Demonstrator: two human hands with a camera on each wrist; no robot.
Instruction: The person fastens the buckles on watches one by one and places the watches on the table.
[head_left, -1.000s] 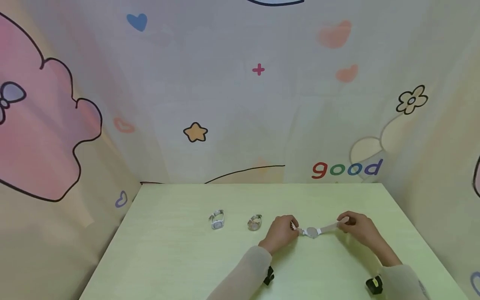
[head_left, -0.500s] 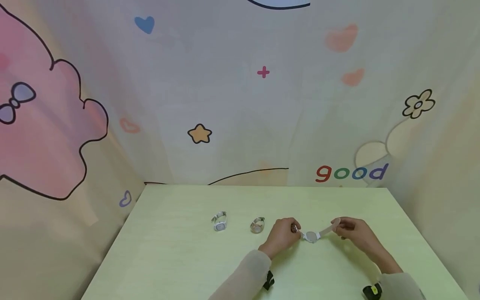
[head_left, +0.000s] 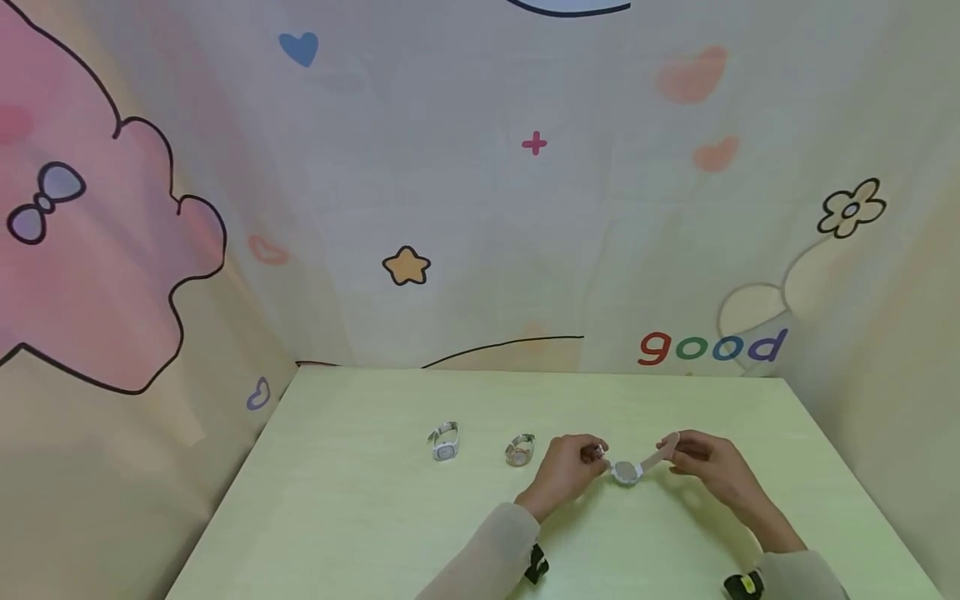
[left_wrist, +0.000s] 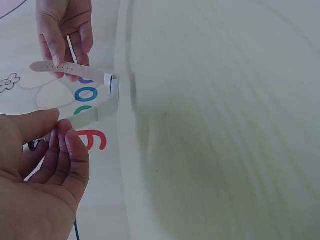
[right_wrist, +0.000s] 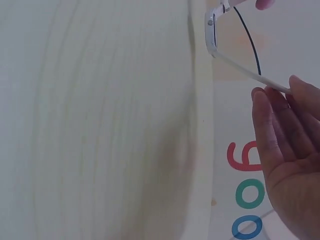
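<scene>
On the pale green table (head_left: 360, 517), toward its middle, two other watches sit in a row: leftmost a white wristwatch with a squarish face (head_left: 445, 441), then, nearer the hands, a small watch with a round face (head_left: 519, 450). Both rest well apart from each other and clear of the hands, with bare tabletop around them. Just right of the round-faced one, the left hand (head_left: 564, 472) pinches one strap end of a white round-faced watch (head_left: 626, 471), thumb against curled fingers. The watch hangs just above the table, right of its middle, its case sagging lowest between the two hands. Its long axis runs left to right, roughly parallel to the table's far edge, with the perforated strap rising toward the right. There the right hand (head_left: 708, 467) pinches that strap between thumb and fingertips.
</scene>
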